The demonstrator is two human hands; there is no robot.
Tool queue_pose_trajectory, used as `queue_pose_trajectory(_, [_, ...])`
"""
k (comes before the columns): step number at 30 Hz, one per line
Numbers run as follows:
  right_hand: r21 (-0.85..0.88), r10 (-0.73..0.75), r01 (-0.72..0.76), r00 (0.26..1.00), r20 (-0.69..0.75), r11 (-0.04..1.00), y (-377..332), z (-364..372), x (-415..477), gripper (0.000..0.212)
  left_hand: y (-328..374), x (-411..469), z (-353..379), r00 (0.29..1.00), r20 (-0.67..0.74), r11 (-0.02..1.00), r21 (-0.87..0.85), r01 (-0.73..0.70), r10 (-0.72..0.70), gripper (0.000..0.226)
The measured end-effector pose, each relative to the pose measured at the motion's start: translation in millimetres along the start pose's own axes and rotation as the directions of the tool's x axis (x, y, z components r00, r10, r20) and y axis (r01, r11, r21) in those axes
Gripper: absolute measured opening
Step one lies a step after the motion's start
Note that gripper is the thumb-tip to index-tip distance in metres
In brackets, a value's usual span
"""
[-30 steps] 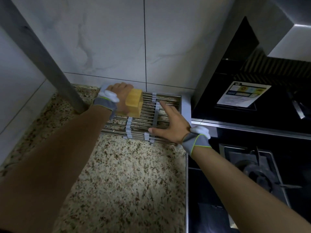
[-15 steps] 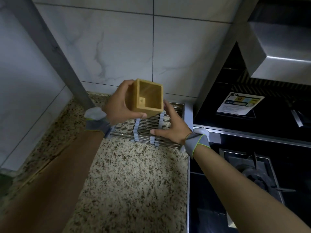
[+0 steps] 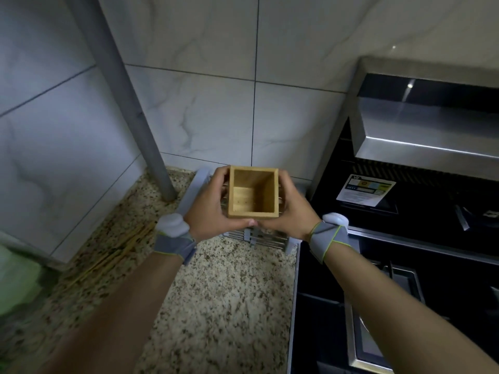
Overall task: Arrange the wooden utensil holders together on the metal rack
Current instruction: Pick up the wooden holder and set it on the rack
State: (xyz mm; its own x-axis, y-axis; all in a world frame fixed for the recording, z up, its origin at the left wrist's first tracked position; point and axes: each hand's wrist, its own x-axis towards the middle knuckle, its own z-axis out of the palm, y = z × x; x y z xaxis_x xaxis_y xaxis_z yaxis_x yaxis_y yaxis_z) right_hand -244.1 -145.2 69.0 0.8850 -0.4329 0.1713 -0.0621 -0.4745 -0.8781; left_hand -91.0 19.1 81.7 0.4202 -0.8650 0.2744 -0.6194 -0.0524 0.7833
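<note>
Holding one wooden utensil holder [image 3: 253, 195] upright between both hands above the metal rack [image 3: 266, 238].

The left hand [image 3: 209, 205] wraps its fingers [image 3: 222, 176] closed around the holder's left wall, and the right hand [image 3: 290, 211] grips the right wall, thumbs meeting under the near edge. The open mouth faces up, showing an empty inside. Beneath the fingers the rack lies on the speckled desk [image 3: 216, 292], close to a grey pole [image 3: 129, 103] and the tiled wall.

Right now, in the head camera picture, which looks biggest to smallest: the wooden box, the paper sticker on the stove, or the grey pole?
1. grey pole
2. wooden box, though it is nearer the camera
3. paper sticker
</note>
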Motion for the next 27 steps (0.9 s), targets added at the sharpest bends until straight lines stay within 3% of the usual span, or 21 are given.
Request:
queue_pose_trajectory(4, [-0.032, -0.016, 0.015, 1.0, -0.019, 0.999, -6, 16, 6, 0.084, 15, -19, 5, 0.983, -0.126, 0.99, 0.025, 0.139, -0.134, 0.125])
queue_pose_trajectory(8, [-0.044, -0.018, 0.016, 0.999, -0.042, 0.999, -11, 37, 19, 0.075, 30, -27, 20, 0.906, -0.336, 0.959, 0.028, 0.282, -0.257, 0.11])
queue_pose_trajectory(14, [-0.013, 0.008, -0.009, 0.993, -0.12, 1.0, -4, 60, 42, 0.072, 14, -2, 23, 0.825, -0.448, 0.907, 0.069, 0.416, -0.344, 0.09])
queue_pose_trajectory(18, [0.023, 0.127, -0.127, 0.992, 0.003, 0.992, 21, 48, 55, 0.105, -19, 28, 16, 0.804, -0.428, 0.882, 0.031, 0.47, -0.413, 0.068])
queue_pose_trajectory(20, [0.033, 0.177, -0.178, 0.984, 0.036, 0.983, 39, 37, 56, 0.115, -44, 47, 9, 0.786, -0.411, 0.855, 0.027, 0.517, -0.462, 0.073])
queue_pose_trajectory(27, [0.063, 0.278, -0.282, 0.958, 0.066, 0.957, 90, 18, 14, 0.095, -95, 88, 10, 0.769, -0.333, 0.808, 0.034, 0.588, -0.546, 0.097])
